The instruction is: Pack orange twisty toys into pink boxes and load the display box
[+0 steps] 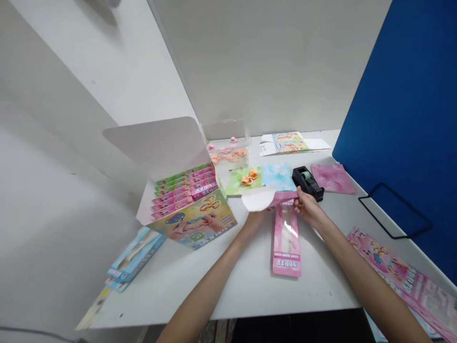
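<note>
A pink printed card (285, 196) with a curled white end is held up between my hands, above the table. My right hand (303, 205) pinches its right end between thumb and fingers. My left hand (262, 215) grips the card from below near the white part, which covers most of its fingers. Right under the card lies a flat pink box (286, 238) with a clear window, its top end close to both hands. Two orange-and-white small toys (249, 177) rest on a green and blue card (274, 177) just beyond.
An open display box (203, 221) with rows of pink and green packs stands left; a blue box (134, 259) lies beside it. Around the back are a clear bin (228, 155), folded cartons (293, 144), a black tape dispenser (307, 183) and pink cards (332, 178). Pink packs (403, 281) lie right.
</note>
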Available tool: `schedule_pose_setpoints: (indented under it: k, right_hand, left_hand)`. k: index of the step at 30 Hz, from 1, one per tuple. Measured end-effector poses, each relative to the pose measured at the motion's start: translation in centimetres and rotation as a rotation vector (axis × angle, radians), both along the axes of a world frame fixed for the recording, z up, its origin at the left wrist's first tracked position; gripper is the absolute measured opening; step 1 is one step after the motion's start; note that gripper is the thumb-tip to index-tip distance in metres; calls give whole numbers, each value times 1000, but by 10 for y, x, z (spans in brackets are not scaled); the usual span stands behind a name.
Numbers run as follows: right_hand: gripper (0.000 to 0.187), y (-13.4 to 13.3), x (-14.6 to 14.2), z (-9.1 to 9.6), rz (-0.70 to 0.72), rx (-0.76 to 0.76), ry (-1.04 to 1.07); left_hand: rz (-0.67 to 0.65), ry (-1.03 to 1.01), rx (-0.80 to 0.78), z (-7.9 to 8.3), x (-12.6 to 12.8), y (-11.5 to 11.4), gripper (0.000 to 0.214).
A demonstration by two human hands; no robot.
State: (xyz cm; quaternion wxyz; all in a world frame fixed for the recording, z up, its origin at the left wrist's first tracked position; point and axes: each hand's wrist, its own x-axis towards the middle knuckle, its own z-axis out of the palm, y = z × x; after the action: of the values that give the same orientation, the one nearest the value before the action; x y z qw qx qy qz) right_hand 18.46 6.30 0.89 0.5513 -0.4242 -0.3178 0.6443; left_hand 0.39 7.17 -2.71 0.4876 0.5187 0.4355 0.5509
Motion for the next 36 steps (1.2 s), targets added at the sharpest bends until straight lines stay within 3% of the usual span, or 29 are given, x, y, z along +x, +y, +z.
schedule_pose_setpoints:
  k: [3, 8, 16, 20, 24, 27, 36]
  right_hand:
    - [47, 1, 1, -2, -81, -20, 1]
    - [52, -1, -1, -5, -119, 26, -100]
    - [53, -8, -5, -4, -244, 436, -504]
    - [56, -11, -7, -5, -91, 588, -682]
    - [67, -12, -12, -11, 121, 548, -617]
    - [70, -12, -15, -14, 127, 510, -595]
    - [73, -18, -21, -14, 95, 589, -602]
  left_hand:
    - [-11, 80, 30, 2, 4, -8, 33]
    - [90, 161, 134, 9, 7, -13, 38]
    - [236, -32, 150, 17, 0, -6, 57]
    - [206, -18, 136, 18, 1, -8, 61]
    - [117, -1, 155, 17, 3, -12, 57]
    - [102, 22, 154, 15, 4, -15, 52]
    - [53, 67, 117, 11, 7, -19, 57]
